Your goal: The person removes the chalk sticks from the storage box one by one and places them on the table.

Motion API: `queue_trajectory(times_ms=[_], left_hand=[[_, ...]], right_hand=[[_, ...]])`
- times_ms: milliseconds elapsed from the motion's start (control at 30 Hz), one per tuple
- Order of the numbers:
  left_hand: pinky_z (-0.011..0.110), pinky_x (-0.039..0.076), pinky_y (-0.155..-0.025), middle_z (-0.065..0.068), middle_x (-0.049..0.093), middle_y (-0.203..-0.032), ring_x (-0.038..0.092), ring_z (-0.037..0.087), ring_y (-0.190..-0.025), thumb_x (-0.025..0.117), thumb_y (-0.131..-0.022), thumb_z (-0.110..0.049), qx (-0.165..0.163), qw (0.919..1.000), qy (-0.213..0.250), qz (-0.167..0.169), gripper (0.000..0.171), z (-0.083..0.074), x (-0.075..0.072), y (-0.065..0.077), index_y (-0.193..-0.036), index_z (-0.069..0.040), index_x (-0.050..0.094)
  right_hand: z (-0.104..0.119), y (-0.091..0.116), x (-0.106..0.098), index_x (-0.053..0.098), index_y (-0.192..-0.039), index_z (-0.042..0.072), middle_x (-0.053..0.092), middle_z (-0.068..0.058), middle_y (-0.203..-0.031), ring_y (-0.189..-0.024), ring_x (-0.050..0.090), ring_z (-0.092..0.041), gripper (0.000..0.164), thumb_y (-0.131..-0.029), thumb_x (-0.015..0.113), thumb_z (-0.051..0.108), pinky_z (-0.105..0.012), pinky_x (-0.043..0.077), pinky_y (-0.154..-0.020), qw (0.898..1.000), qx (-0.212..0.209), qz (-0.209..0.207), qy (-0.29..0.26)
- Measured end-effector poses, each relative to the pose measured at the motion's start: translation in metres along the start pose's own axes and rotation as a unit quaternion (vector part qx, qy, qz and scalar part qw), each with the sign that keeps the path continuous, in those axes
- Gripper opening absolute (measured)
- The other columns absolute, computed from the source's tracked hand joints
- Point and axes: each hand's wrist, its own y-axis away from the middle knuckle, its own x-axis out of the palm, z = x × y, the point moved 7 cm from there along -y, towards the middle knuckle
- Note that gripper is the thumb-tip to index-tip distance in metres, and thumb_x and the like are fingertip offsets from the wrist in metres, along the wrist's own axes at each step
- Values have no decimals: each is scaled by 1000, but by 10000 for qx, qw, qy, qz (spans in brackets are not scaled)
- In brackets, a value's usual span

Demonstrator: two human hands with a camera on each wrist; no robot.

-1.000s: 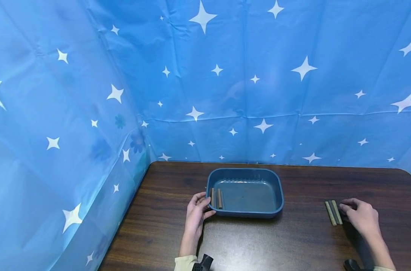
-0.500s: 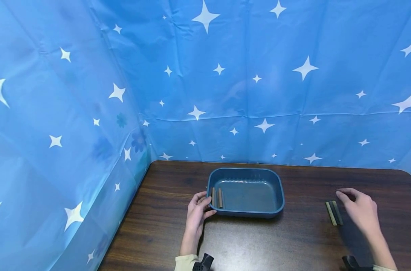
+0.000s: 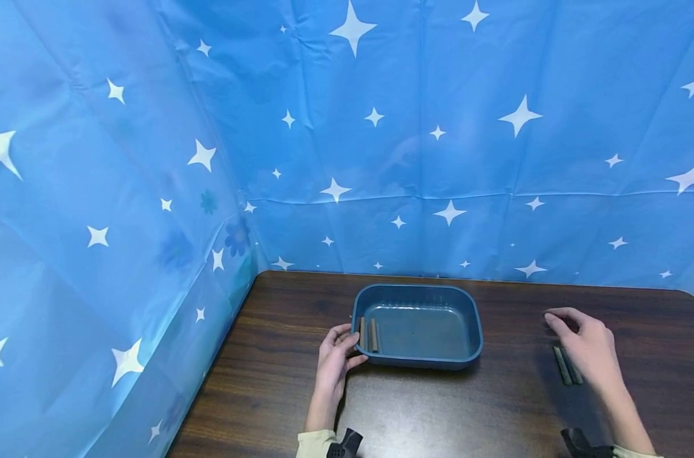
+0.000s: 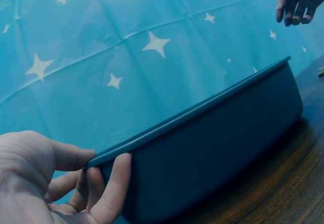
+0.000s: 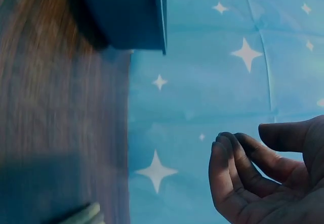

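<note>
A blue rectangular tray with rounded corners stands on the table, two short brown sticks lying side by side at its left end. My left hand grips the tray's left front corner; in the left wrist view the thumb lies over the rim and the fingers touch the outer wall. To the right, my right hand hovers above the table, its fingers loosely bent. Nothing shows between thumb and fingers in the right wrist view. Beneath it lie two more sticks, in shadow and partly covered by the hand.
The dark wood-grain table ends at the back against a blue sheet with white stars. The same sheet runs along the left side. Bare tabletop lies between the tray and the right-hand sticks.
My right hand has lifted away from beside the sticks and moved left over them, shading them. My left hand, the tray and the sticks stay where they were.
</note>
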Motion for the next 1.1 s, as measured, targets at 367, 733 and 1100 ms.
queue_trajectory(times_ms=[367,733,1100], left_hand=[[25,59,-61,4,56,-98,60,13,-76,62,-99,-3,25,10000,-7,20,33,-1,-1,1,-128,7,51],[25,59,-62,4,56,-99,61,13,-78,62,-99,-4,-2,10000,-32,44,35,-1,0,0,-130,8,50],[25,59,-62,5,56,-99,61,14,-78,63,-99,-4,-6,10000,-5,21,35,-3,-1,2,-129,8,50]], right_hand=[[30,1,27,68,-121,-8,72,-19,-96,-72,66,-17,34,-108,56,21,-28,51,-58,9985,-368,55,-406],[54,-3,49,69,-122,-6,72,-15,-94,-75,63,-20,34,-108,56,22,-31,49,-60,9976,-292,284,-567],[75,-3,78,68,-123,-7,72,-19,-101,-88,69,-29,30,-108,57,17,-28,56,-64,9921,-81,645,-1071]])
